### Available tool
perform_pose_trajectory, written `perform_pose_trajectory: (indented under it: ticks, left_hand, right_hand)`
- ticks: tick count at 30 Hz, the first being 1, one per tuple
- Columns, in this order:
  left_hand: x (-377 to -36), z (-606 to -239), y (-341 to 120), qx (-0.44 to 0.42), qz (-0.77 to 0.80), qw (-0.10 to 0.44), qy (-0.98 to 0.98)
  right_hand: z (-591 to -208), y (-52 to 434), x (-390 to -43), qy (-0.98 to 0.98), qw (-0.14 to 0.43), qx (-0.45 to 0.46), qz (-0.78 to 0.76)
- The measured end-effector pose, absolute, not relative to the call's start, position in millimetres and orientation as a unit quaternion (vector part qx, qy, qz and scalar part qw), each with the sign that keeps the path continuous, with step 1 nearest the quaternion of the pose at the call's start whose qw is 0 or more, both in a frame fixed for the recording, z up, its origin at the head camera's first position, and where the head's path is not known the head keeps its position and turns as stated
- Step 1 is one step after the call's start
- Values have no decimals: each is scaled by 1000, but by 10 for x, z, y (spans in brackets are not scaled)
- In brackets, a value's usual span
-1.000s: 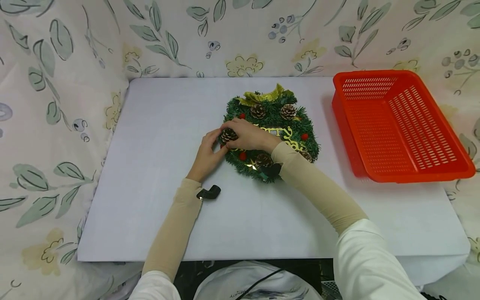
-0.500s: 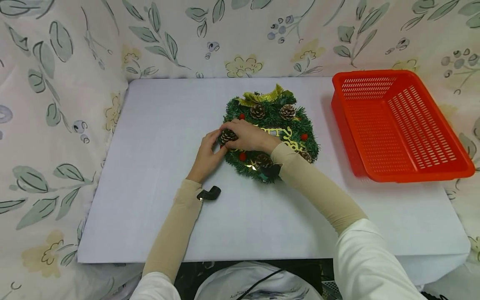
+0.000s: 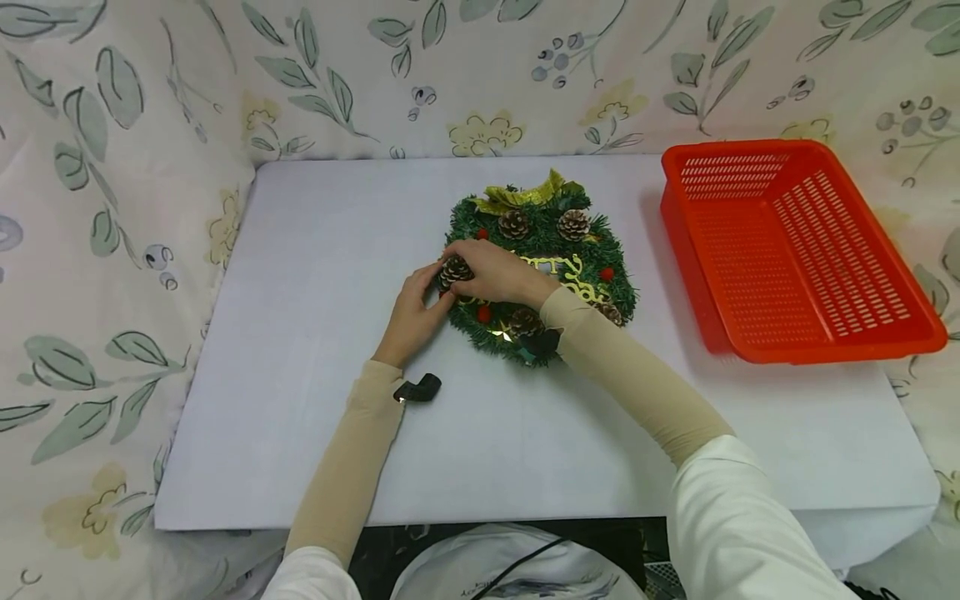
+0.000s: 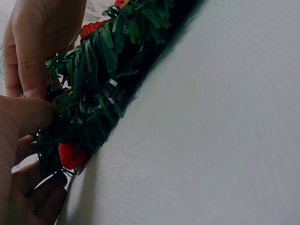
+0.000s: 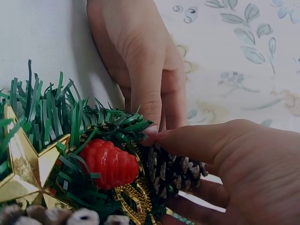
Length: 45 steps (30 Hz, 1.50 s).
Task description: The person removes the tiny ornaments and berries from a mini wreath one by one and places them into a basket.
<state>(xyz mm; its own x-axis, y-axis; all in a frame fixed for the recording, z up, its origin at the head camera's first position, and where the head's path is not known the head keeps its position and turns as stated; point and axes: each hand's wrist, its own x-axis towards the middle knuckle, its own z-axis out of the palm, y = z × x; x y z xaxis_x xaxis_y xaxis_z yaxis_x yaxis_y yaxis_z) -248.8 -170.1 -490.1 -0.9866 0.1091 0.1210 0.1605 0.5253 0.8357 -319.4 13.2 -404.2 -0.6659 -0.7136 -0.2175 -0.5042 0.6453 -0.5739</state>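
Observation:
A green tinsel wreath (image 3: 615, 242) lies on the white table, with pine cones, red berries, a gold bow and gold lettering on it. My left hand (image 3: 412, 312) grips its left edge, thumb on top and fingers at the outer side. Reaching across the wreath, my right hand (image 3: 498, 271) holds a pine cone (image 5: 176, 171) at that same edge between thumb and fingers. Both thumb tips meet beside the cone in the right wrist view. A red berry (image 5: 110, 164) and a gold star (image 5: 35, 164) sit close by. In the left wrist view another red berry (image 4: 71, 155) is below my left thumb.
A red plastic basket (image 3: 825, 354) with perforated walls stands at the right of the table (image 3: 315, 250). Floral cloth (image 3: 337, 75) hangs behind and on the left. A black strap piece (image 3: 418, 388) sticks out from my left wrist.

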Motion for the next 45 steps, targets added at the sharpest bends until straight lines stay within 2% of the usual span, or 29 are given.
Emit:
perform_pose_trajectory:
  ticks: [26,45]
  left_hand:
    - [-2486,-4880,-1689,-72,-489,31,-869]
    - [-2484,-4886,-1683,-73,-487,30,-870]
  right_hand:
    - [-4014,166,-3183,876,201,-342,-273]
    - [-3893,247,-3107,876,164,-345,-294]
